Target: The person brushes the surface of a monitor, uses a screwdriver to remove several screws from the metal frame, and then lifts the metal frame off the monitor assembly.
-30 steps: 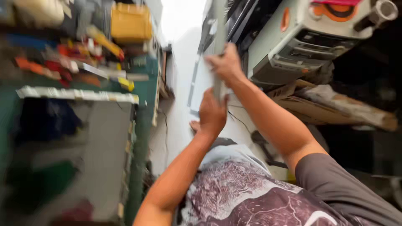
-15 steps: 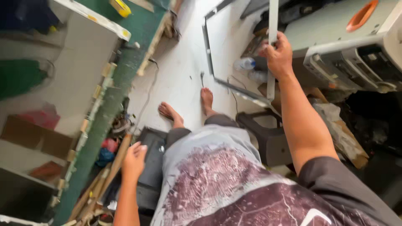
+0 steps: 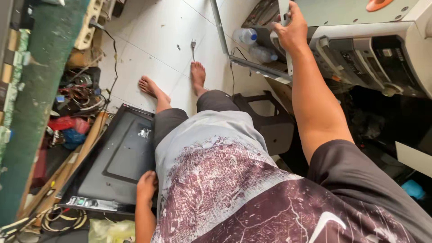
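1. Down by the person's left hip, the left hand (image 3: 146, 183) hangs at the end of a straight arm, its fingers curled over the near edge of a black TV panel (image 3: 118, 158); I cannot tell how tight the hold is.
2. That panel is flat, dark and matte. It lies face down on the floor and bears a small silver label.
3. Beside it, wooden sticks (image 3: 72, 165) lean along a green bench (image 3: 42, 90), with coiled cables (image 3: 67, 218) below.
4. Farther out, two bare feet stand on white tile (image 3: 153, 36), where a loose plug (image 3: 193, 44) lies.
5. Up at the far right, the right hand (image 3: 292, 31) reaches out on a stretched arm, closed in a fist around a thin grey metal strip (image 3: 284, 9) that stands upright against stacked grey machines (image 3: 373, 54).
6. Two clear plastic bottles (image 3: 254, 42) lie just left of it.
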